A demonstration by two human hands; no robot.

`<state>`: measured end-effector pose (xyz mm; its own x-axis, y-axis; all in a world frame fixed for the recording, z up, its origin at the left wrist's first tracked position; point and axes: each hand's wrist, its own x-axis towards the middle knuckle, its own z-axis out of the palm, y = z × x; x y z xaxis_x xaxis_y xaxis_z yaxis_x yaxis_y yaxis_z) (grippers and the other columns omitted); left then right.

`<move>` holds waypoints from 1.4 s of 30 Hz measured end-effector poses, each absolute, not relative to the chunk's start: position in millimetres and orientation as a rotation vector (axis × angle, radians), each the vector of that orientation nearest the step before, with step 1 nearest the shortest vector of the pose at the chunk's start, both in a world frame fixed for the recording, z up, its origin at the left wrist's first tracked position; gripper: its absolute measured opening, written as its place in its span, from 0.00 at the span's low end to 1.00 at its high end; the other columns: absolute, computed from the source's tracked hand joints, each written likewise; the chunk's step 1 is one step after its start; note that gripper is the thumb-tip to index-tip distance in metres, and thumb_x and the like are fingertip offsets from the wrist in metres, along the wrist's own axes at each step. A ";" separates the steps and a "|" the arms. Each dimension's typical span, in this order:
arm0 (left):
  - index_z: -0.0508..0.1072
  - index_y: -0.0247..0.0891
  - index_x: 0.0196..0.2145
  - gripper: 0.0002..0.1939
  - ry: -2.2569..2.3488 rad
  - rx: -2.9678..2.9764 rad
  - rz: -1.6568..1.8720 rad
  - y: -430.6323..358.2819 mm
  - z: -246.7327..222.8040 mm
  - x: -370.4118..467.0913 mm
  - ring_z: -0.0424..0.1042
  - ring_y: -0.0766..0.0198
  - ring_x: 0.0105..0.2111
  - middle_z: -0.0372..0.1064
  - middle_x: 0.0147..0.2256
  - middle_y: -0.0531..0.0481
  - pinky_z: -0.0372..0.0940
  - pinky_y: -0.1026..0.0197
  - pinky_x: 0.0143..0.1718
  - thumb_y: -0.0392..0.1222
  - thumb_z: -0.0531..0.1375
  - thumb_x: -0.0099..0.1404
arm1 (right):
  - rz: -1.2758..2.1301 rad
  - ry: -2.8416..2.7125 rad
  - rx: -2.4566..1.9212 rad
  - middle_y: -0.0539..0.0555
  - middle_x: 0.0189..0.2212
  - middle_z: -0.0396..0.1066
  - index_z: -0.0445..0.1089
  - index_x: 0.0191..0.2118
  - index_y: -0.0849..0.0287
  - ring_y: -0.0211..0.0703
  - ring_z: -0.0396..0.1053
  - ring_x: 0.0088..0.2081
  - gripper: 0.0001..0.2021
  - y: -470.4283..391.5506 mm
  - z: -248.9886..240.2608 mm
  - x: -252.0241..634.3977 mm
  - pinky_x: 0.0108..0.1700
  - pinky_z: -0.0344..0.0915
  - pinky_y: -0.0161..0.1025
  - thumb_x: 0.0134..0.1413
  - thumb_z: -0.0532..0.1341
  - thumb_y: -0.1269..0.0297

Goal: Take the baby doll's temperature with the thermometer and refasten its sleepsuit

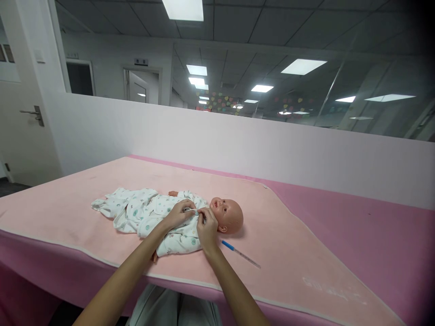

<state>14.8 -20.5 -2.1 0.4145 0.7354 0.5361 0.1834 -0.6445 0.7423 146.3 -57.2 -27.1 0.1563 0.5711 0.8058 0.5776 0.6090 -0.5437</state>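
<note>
A baby doll [232,216] lies on its back, head to the right, in a white patterned baby gown [136,210]. At the chest, near the neckline, my left hand [181,214] is closed in a pinch on a thin white tie [190,209] of the gown. Close beside it, just below the doll's chin, my right hand [207,226] has its fingers bent and pinched at the tie's other end. The fingers partly hide the tie, so I cannot tell whether it is knotted.
A thin glass thermometer [243,255] with a blue end lies right of my right forearm. Beneath everything is a light pink mat [288,253] over a darker pink table cover [374,231]. A white wall [272,149] with a window above it stands behind the table.
</note>
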 end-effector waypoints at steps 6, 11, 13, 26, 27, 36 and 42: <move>0.70 0.37 0.34 0.07 0.805 2.115 1.372 -23.7 -0.7 16.6 0.65 0.63 0.38 0.65 0.35 0.49 0.61 0.60 0.43 0.39 0.58 0.55 | -0.114 -1.589 -1.047 0.55 0.32 0.66 0.66 0.34 0.60 0.41 0.64 0.36 0.10 -56.9 -30.6 144.3 0.40 0.62 0.38 0.53 0.49 0.74; 0.73 0.38 0.29 0.04 0.810 2.222 1.367 -27.6 0.6 15.5 0.65 0.62 0.40 0.64 0.38 0.48 0.60 0.58 0.45 0.38 0.58 0.56 | -0.143 -1.602 -1.108 0.54 0.30 0.60 0.60 0.31 0.59 0.43 0.59 0.34 0.07 -55.2 -32.8 142.2 0.37 0.60 0.40 0.48 0.49 0.75; 0.73 0.38 0.28 0.04 0.835 2.240 1.371 -28.8 0.5 14.9 0.65 0.62 0.40 0.65 0.38 0.48 0.61 0.58 0.44 0.38 0.58 0.56 | -0.145 -1.605 -1.112 0.53 0.29 0.59 0.57 0.30 0.59 0.42 0.58 0.34 0.06 -55.1 -32.6 141.9 0.36 0.60 0.40 0.46 0.49 0.76; 0.74 0.38 0.25 0.02 0.859 2.010 1.412 -24.1 -4.5 12.5 0.63 0.59 0.46 0.64 0.42 0.47 0.58 0.58 0.46 0.38 0.62 0.52 | -0.106 -1.643 -0.973 0.55 0.34 0.60 0.61 0.34 0.59 0.43 0.60 0.39 0.07 -66.9 -22.9 142.7 0.43 0.61 0.42 0.50 0.50 0.75; 0.74 0.38 0.25 0.02 0.854 2.010 1.416 -24.0 -4.7 12.6 0.63 0.59 0.46 0.64 0.41 0.47 0.58 0.58 0.47 0.38 0.63 0.51 | -0.114 -1.643 -0.967 0.55 0.34 0.60 0.62 0.34 0.59 0.43 0.60 0.39 0.08 -67.2 -22.6 142.7 0.43 0.61 0.42 0.50 0.50 0.75; 0.74 0.38 0.25 0.04 0.830 2.038 1.449 -24.6 -5.3 12.6 0.64 0.60 0.45 0.64 0.40 0.47 0.59 0.56 0.48 0.41 0.62 0.52 | -0.156 -1.638 -0.971 0.54 0.32 0.63 0.64 0.34 0.58 0.42 0.61 0.37 0.05 -68.0 -22.0 143.2 0.41 0.61 0.41 0.53 0.52 0.72; 0.75 0.38 0.25 0.06 0.835 2.042 1.545 -21.2 -8.6 13.0 0.66 0.60 0.41 0.65 0.36 0.47 0.61 0.57 0.45 0.44 0.63 0.52 | -0.197 -1.630 -0.969 0.53 0.31 0.64 0.64 0.34 0.58 0.42 0.61 0.36 0.05 -68.5 -20.8 142.6 0.40 0.61 0.41 0.53 0.52 0.71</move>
<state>13.0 -21.2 -8.6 0.1916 0.6954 0.6927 0.1986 -0.7186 0.6665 142.6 -68.5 -20.8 0.0143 0.4799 0.8772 0.6750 0.6426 -0.3626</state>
